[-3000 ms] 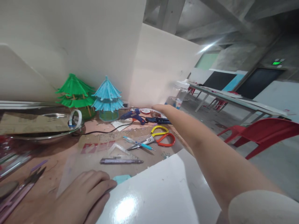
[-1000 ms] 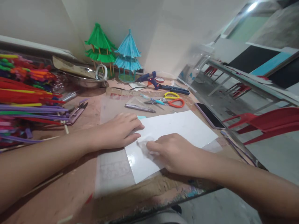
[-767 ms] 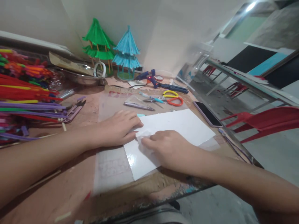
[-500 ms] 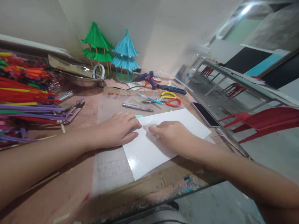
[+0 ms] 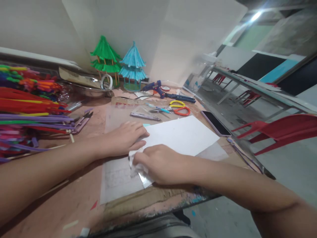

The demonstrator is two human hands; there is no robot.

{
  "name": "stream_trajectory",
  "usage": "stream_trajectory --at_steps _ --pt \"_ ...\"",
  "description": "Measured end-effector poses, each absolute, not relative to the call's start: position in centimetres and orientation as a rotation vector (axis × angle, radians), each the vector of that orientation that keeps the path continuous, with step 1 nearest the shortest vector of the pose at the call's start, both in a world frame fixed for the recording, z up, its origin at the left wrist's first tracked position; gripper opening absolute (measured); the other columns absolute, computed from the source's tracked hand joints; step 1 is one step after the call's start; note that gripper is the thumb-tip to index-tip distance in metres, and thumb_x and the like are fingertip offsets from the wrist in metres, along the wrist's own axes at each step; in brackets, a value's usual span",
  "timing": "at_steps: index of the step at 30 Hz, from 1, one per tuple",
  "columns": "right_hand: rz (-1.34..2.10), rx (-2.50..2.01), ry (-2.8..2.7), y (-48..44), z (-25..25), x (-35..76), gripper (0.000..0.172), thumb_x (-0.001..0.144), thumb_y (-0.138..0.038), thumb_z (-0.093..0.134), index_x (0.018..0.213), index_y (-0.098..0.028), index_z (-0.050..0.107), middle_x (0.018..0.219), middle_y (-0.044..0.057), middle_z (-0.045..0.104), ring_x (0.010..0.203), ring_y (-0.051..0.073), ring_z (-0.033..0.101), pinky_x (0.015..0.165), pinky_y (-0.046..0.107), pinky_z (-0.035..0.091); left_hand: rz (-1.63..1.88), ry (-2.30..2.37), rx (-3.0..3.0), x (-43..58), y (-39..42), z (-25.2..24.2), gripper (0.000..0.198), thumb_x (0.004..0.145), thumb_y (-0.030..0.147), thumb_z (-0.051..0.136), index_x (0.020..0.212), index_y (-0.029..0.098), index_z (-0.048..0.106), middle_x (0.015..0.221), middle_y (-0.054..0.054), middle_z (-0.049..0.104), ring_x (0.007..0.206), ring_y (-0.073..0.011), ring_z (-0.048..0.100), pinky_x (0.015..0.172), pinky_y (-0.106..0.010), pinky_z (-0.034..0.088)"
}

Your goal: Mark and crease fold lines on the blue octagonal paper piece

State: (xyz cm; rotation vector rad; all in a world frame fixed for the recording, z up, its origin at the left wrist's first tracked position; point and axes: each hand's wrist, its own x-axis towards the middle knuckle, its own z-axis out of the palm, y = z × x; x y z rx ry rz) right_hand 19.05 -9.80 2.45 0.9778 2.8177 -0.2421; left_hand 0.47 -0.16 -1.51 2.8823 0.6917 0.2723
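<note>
Glossy white sheet (image 5: 179, 132) under loose left fingers (image 5: 141, 132), crumpled wad (image 5: 133, 167), perhaps tissue, in clenched right fingers (image 5: 142, 159).

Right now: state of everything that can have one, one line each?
Paper: lying flat, partly covered
Tissue: crumpled
Left hand: resting at paper's left edge
Right hand: gripping tissue
Phone: face up, screen dark
Scissors: lying down, blade opening unclear
Blue pen: lying across scissors
Glue gun: lying down
Green hut: upright
Blue hut: upright
Red chair: upright
</note>
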Motion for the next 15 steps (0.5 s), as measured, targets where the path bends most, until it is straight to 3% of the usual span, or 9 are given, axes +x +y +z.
stream_trajectory --at_steps 3,8,13,15 --pt "-0.353 0.764 2.834 -10.2 2.4 19.0 0.03 0.095 -0.015 0.059 0.125 -0.014 0.061 0.087 0.009 0.077 0.082 0.024 0.07 0.066 0.029 0.038 0.265 0.694 2.886 0.4 -0.3 -1.4 0.031 0.103 0.032 0.047 0.123 0.016 0.065 0.116 -0.013 0.066 0.11 -0.0295 0.06 0.101 -0.044 0.045" --pt "-0.224 1.224 2.716 -9.7 2.5 19.4 0.03 0.095 -0.014 0.057 0.125 -0.012 0.058 0.087 0.011 0.079 0.077 0.025 0.071 0.062 0.03 0.035 0.237 0.687 2.886 0.6 -0.3 -1.5 0.031 0.102 0.034 0.051 0.123 0.017 0.066 0.115 -0.012 0.066 0.109 -0.0299 0.06 0.1 -0.044 0.046" --pt "-0.26 0.853 2.801 -10.1 2.7 18.1 0.034 0.092 -0.015 0.06 0.125 -0.013 0.058 0.083 0.009 0.078 0.078 0.025 0.072 0.061 0.03 0.033 0.236 0.702 2.895 0.5 -0.4 -1.4 0.032 0.104 0.033 0.047 0.124 0.016 0.065 0.116 -0.013 0.066 0.11 -0.0301 0.06 0.1 -0.045 0.046" --pt "-0.233 0.959 2.765 -9.8 2.7 18.7 0.033 0.092 -0.014 0.059 0.125 -0.014 0.058 0.085 0.009 0.079 0.078 0.025 0.073 0.061 0.03 0.033 0.236 0.7 2.899 0.5 -0.4 -1.4 0.032 0.104 0.033 0.047 0.125 0.016 0.065 0.118 -0.013 0.066 0.112 -0.0301 0.06 0.101 -0.045 0.046"
